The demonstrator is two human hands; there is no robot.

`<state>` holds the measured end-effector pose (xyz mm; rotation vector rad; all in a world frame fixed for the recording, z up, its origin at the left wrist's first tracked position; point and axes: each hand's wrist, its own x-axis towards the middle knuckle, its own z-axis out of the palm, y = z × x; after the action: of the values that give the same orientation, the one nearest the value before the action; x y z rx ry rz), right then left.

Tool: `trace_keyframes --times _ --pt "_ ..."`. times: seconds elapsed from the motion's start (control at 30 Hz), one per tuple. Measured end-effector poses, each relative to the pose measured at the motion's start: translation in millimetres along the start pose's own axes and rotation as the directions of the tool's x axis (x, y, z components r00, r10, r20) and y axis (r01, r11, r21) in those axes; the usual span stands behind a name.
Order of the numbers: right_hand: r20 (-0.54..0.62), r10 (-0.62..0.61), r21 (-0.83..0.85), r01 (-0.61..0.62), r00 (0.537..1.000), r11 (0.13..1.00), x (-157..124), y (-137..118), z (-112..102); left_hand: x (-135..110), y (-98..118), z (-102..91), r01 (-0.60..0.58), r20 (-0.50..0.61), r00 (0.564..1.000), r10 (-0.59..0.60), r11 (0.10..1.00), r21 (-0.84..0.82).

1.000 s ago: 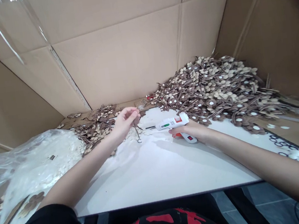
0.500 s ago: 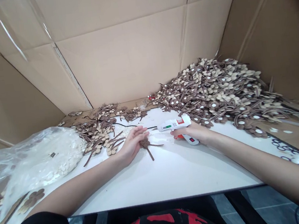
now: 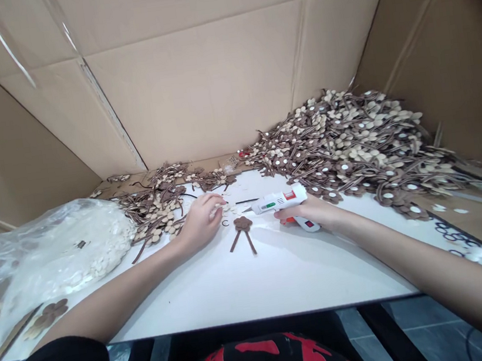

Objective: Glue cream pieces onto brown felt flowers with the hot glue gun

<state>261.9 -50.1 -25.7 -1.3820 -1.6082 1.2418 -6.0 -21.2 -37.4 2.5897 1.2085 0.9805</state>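
My right hand is wrapped around the handle of a white glue gun, its nozzle pointing left. Just below the nozzle tip a brown felt flower lies flat, its two strips spreading toward me. To the left of the flower, my left hand rests low over the table with its fingertips pinched together. Small whitish pieces show at those fingertips; which of them is gripped is too small to make out. A small dark C-shaped mark or ring appears beside the flower.
A large heap of brown and beige felt flowers fills the back right. A smaller pile of flowers lies back left, beside a clear bag of white discs. Cardboard walls enclose the white table.
My left hand has let go of the brown flower and shifted left, its fingers now pinched. The flower lies flat with its strips toward me. The glue gun has hardly moved.
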Motion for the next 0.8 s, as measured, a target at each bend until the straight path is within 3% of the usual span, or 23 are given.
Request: trace_keyframes --times 0.1,0.27,0.8 --pt "0.025 0.017 -0.003 -0.017 1.0 1.0 -1 1 3 1 -18 1.2 -0.006 0.06 0.998 -0.006 0.98 0.197" --pt "0.039 0.047 -0.014 -0.046 0.998 0.999 -1 1 5 -1 -22 7.1 -0.056 0.115 0.993 0.02 0.947 0.316" --pt "0.043 0.019 -0.057 -0.017 0.999 0.998 1 5 3 -3 -21 9.8 -0.072 0.098 0.994 0.046 0.96 0.27"
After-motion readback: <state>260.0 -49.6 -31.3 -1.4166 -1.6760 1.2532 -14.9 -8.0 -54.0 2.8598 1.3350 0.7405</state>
